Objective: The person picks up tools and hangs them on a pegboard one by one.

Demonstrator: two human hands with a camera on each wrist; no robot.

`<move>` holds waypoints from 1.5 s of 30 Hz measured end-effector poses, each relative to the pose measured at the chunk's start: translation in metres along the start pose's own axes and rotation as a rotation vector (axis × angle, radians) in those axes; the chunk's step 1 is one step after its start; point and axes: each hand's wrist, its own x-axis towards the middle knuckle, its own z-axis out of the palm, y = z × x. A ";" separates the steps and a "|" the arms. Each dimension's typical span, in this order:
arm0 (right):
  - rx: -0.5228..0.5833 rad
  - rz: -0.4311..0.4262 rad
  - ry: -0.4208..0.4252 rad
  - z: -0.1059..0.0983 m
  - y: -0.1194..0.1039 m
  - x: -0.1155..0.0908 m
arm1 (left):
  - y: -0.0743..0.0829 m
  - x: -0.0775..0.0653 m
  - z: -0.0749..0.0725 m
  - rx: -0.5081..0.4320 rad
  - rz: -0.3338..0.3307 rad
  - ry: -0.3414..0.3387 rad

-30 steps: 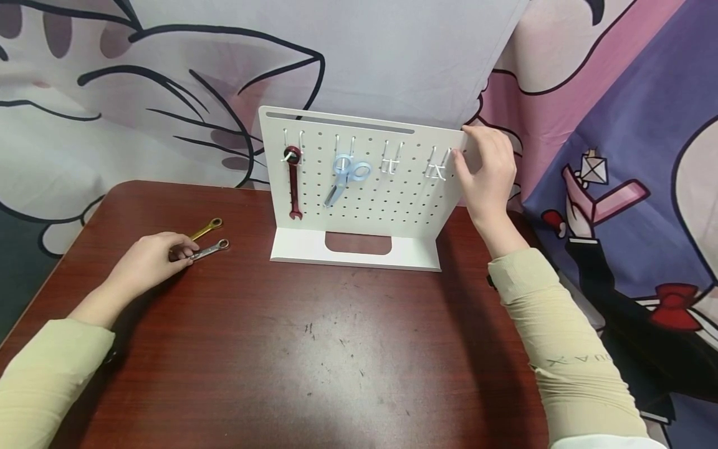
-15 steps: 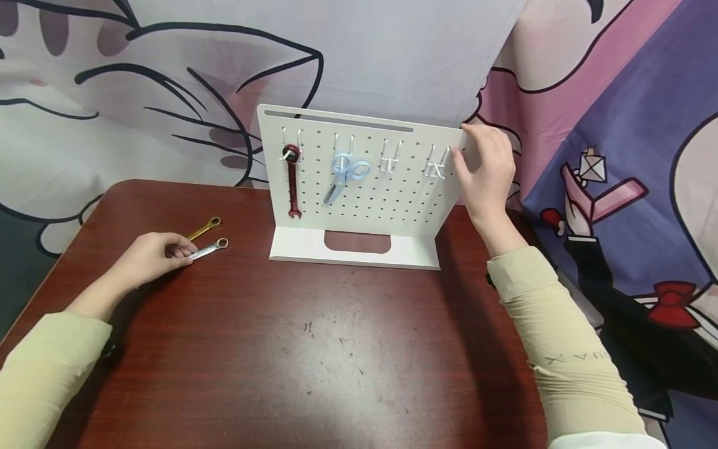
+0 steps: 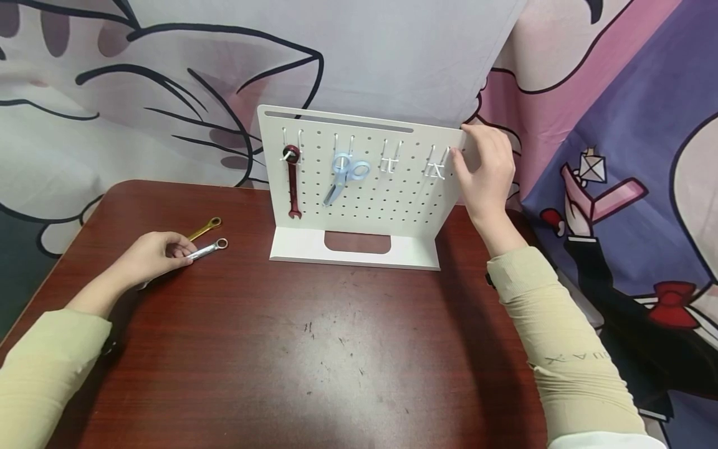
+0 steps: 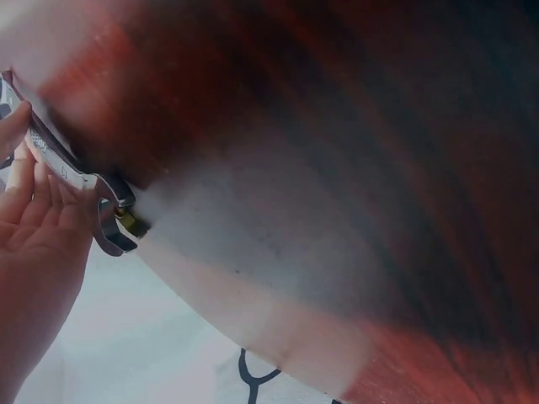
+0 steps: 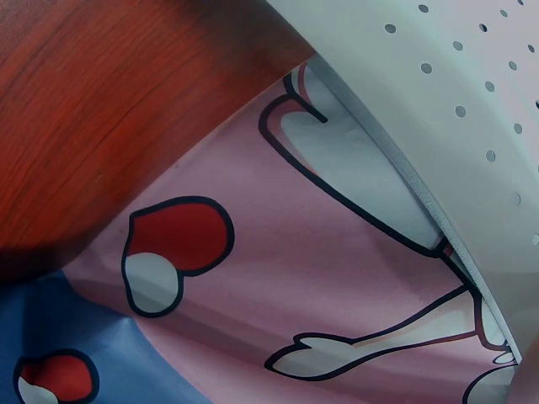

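In the head view my left hand (image 3: 154, 257) pinches a silver combination wrench (image 3: 209, 250) between thumb and fingers. Its ring end points right, and in the left wrist view its open-ended jaw (image 4: 67, 172) sticks out past the palm. A gold wrench (image 3: 205, 229) lies on the table just behind it, partly hidden by the hand. My right hand (image 3: 489, 171) grips the upper right edge of a white pegboard stand (image 3: 359, 212), thumb on the front. From the board's hooks hang a dark red wrench (image 3: 293, 184) at left and light blue scissors (image 3: 340, 178) beside it.
Two white hooks, a middle one (image 3: 389, 163) and a right one (image 3: 435, 168), hold nothing. The stand rests near the back of the brown table (image 3: 336, 349). Printed cloth (image 3: 392, 56) hangs behind the table and along its right side.
The silver wrench has shifted slightly in the left hand's pinch, and its far end now shows below the wrist. The right hand and pegboard stay in place.
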 end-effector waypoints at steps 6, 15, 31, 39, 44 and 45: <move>0.001 0.005 -0.001 -0.001 0.000 0.000 | 0.000 0.000 -0.001 0.019 0.010 -0.002; -0.002 0.013 -0.008 0.000 -0.001 0.000 | 0.007 -0.001 -0.003 0.006 -0.022 -0.045; -0.008 0.010 -0.012 0.000 0.000 -0.001 | 0.029 0.003 0.006 0.069 0.066 -0.026; -0.004 0.005 -0.011 0.000 0.000 0.000 | 0.047 0.011 0.014 0.053 0.135 0.054; 0.000 -0.001 -0.009 0.000 0.000 0.000 | 0.056 0.017 0.020 0.040 0.178 0.107; 0.000 -0.001 -0.009 0.000 0.000 0.000 | 0.058 0.019 0.021 0.041 0.186 0.115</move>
